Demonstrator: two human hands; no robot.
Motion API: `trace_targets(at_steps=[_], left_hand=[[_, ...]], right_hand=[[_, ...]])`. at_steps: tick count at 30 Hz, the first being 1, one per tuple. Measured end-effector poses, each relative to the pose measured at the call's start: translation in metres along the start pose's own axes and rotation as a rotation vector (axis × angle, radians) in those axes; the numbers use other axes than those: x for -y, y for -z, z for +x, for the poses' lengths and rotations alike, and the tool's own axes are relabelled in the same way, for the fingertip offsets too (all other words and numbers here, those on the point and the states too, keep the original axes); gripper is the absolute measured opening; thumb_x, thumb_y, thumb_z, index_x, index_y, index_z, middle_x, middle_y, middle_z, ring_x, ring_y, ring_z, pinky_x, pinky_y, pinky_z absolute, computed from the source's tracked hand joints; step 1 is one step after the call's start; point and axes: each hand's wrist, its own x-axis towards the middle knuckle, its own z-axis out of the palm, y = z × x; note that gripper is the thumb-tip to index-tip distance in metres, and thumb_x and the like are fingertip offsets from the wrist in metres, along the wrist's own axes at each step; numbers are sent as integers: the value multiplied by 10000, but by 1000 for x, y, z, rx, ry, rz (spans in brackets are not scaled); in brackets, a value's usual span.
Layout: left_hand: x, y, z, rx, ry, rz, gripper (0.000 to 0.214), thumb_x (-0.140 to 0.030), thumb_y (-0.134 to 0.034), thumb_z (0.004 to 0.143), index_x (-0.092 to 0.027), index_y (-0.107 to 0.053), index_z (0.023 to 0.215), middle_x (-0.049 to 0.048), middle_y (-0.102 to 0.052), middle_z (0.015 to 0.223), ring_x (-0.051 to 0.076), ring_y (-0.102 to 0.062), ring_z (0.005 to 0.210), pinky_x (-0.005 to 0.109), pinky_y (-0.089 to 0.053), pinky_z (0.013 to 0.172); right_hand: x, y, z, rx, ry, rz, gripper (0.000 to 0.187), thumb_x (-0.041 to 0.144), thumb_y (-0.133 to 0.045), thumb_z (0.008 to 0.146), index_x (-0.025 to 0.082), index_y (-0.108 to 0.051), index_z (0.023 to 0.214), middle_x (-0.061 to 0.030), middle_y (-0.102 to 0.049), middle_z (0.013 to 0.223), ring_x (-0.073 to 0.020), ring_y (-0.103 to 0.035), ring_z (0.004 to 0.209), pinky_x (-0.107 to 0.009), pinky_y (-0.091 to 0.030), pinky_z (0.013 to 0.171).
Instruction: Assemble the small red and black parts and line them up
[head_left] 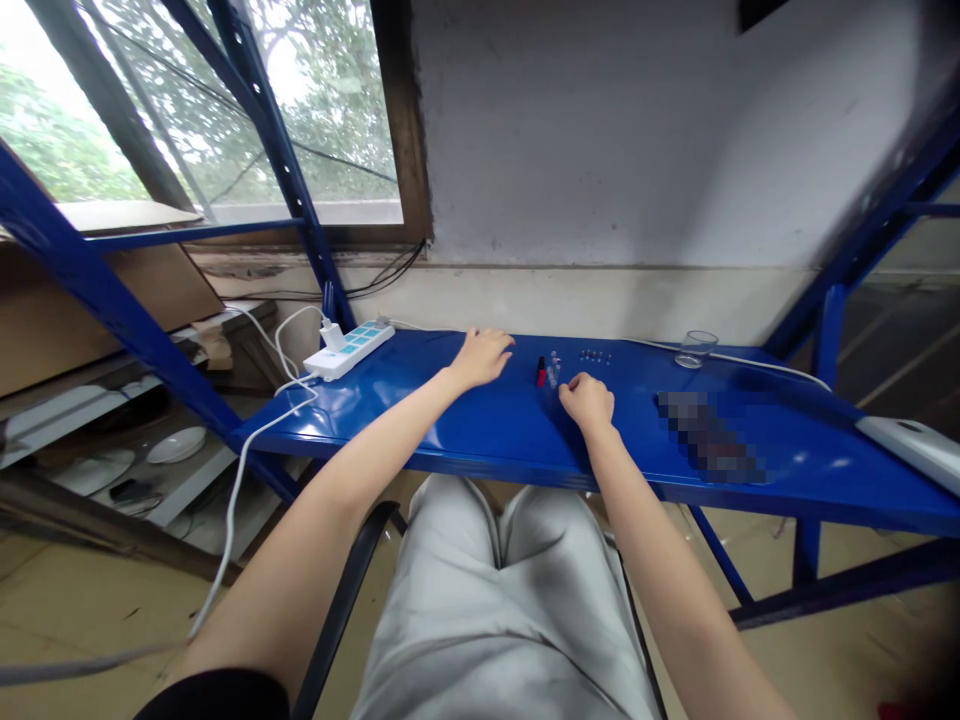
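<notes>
My left hand (484, 358) rests over the blue tabletop (487, 430), palm down with its fingers stretched out and nothing in them. My right hand (588, 402) is closed, its fingers curled together near the tabletop; whatever they may hold is hidden. Between the two hands stands a small red and black tube-like item (541, 373). Beside it, just left of my right fingertips, is a cluster of small clear pieces (553, 371), too small to name. Behind my right hand lies a short row of tiny dark and shiny pieces (595, 356).
A white power strip (352, 348) with a plugged-in adapter sits at the left. Toward the right are a clear glass (696, 349), a blurred-out dark object (709, 437) and a white device (911, 450). Blue frame posts (829, 330) flank the table; a wall stands behind.
</notes>
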Motion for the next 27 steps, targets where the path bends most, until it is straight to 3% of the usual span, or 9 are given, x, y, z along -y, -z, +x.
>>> trace_targets(at_steps=[4, 7, 9, 14, 18, 21, 27], left_hand=[[-37, -27, -6, 46, -56, -63, 429, -292, -320, 897, -191, -364, 1312, 109, -465, 1305, 245, -413, 1154, 430, -305, 922], [-55, -50, -8, 115, 29, -104, 523, -294, -304, 897, -215, -191, 1402, 112, -359, 1399, 277, -384, 1187, 472, -324, 912], [-60, -63, -7, 140, 82, -114, 532, -291, -299, 899, -240, -161, 1411, 105, -330, 1419, 287, -374, 1199, 490, -321, 917], [-62, -72, -3, 36, 102, -98, 424, -245, -338, 898, -216, -369, 1320, 109, -468, 1299, 256, -430, 1140, 435, -339, 889], [-59, -67, -1, -58, 146, -93, 251, -215, -404, 884, -185, -593, 1046, 77, -611, 1060, 217, -511, 992, 388, -337, 852], [-54, -65, -4, -112, 199, -147, 191, -234, -455, 872, -191, -629, 936, 49, -648, 971, 200, -534, 933, 365, -338, 833], [-44, -66, -23, -287, 309, -357, 162, -272, -521, 843, -206, -639, 933, 19, -680, 909, 180, -561, 871, 333, -386, 806]], right_hand=[[-3, -6, 0, 6, 50, -47, 239, 297, -481, 749, 168, -629, 884, -137, -633, 956, -280, -540, 949, -398, -384, 758], [-4, -11, 1, 3, 112, -51, 255, 320, -488, 763, 166, -637, 901, -141, -619, 1001, -280, -516, 980, -409, -380, 778], [-5, -14, 3, 6, 132, -57, 262, 334, -491, 774, 164, -641, 904, -144, -610, 1016, -282, -506, 988, -416, -376, 788], [-3, -16, 5, 36, 125, -82, 267, 354, -495, 792, 172, -642, 920, -141, -584, 1038, -285, -483, 1022, -435, -366, 809], [0, -17, 5, 53, 92, -97, 264, 357, -498, 797, 181, -641, 931, -126, -573, 1065, -279, -464, 1044, -431, -355, 828], [2, -18, 7, 71, 72, -101, 269, 364, -496, 800, 185, -638, 943, -115, -567, 1079, -274, -450, 1056, -426, -346, 836], [1, -22, 11, 69, 63, -80, 253, 354, -501, 790, 182, -634, 920, -111, -570, 1058, -273, -445, 1045, -430, -341, 828]])
